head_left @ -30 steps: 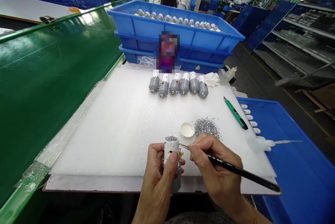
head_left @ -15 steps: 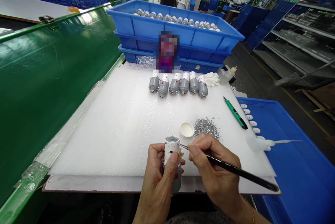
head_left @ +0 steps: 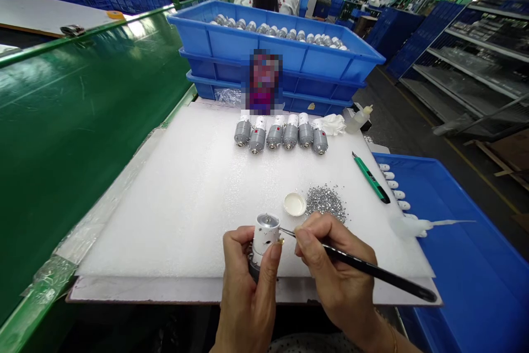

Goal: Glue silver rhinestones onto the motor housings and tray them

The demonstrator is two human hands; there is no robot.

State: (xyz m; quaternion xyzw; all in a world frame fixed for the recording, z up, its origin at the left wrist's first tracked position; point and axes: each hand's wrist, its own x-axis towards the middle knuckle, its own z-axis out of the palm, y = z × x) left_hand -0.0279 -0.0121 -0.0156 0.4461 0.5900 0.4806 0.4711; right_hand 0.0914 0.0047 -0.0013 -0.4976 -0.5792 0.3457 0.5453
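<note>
My left hand [head_left: 250, 281] is closed round a small white and grey cylindrical model [head_left: 263, 238], its silver-topped end tilted up. Small dark marks dot its white side, and a tiny gold piece sticks out near my thumb. In my right hand [head_left: 341, 265] are black tweezers [head_left: 380, 273], gripped like a pen, their thin metal tip at the model's upper right edge. Whether the tip holds a part is too small to tell. Just beyond lie a shallow white cap [head_left: 295, 205] and a pile of tiny silver parts [head_left: 325, 202].
Several similar models [head_left: 274, 135] lie in a row before stacked blue crates [head_left: 285, 75]. A green utility knife [head_left: 371, 178], a crumpled tissue [head_left: 334, 124] and two bottles, one a squeeze bottle [head_left: 359, 117], are rightward. A blue bin [head_left: 463, 243] stands right. Someone sits beyond the crates.
The model in my left hand has moved slightly left and tipped, so more of its silver top shows. My right hand with the tweezers has shifted slightly left.
</note>
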